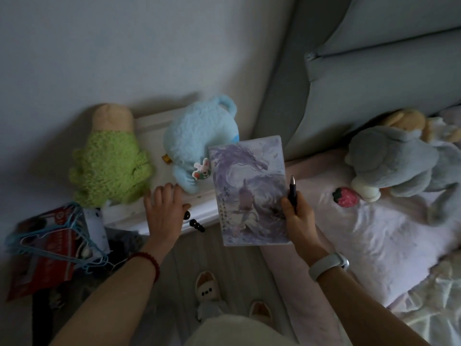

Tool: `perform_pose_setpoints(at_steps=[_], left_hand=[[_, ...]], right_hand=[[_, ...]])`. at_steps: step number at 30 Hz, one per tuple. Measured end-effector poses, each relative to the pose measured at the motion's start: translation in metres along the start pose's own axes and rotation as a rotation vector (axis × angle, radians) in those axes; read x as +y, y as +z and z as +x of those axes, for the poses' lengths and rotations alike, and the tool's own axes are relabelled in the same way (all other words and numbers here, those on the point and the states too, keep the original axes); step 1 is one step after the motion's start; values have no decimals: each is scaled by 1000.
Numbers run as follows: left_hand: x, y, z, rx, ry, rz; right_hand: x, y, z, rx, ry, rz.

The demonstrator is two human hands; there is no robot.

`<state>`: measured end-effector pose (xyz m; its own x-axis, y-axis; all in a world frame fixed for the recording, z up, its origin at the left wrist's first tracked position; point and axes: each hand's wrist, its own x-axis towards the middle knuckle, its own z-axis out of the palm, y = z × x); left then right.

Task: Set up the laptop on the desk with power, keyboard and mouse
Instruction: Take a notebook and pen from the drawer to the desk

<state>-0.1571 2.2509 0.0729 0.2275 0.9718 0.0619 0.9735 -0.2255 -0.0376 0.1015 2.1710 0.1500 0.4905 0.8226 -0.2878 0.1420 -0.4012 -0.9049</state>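
Gripping a glossy lilac illustrated book (249, 193) and a slim black pen (292, 193), the right hand (298, 216) hovers beside a pink bed (374, 233). Left hand (166, 211), fingers spread, rests on a white bedside table (199, 208) near fuzzy plush toys (197, 141). No laptop visible; clearing first seems wise.

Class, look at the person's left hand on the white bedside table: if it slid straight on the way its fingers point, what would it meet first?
Most likely the green plush toy: the left hand lies flat on the bedside table, fingers pointing up and slightly left. The blue plush toy sits just right of that line, though depth is uncertain.
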Motion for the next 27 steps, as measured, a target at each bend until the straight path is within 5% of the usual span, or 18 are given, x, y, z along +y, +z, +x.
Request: perform_pose_setpoints(at_steps=[6,10,14,17,22,27], left_hand=[[18,-32,-5,-95,-264,-281],[62,-72,-26,-83,-348,-948],[144,-120,-58,-569,-183,-1428],[210,-143,-88,-810,-22,-1436],[327,-161,-203,-753,219,-1329],[446,-184,-347,-860,515,-1266]], right_hand=[[-10,-21,-23,120,43,36],[-6,-52,-53,196,102,116],[8,-104,-105,312,106,214],[33,-154,-153,403,141,244],[106,-265,-271,598,241,241],[192,-355,-420,843,420,275]])
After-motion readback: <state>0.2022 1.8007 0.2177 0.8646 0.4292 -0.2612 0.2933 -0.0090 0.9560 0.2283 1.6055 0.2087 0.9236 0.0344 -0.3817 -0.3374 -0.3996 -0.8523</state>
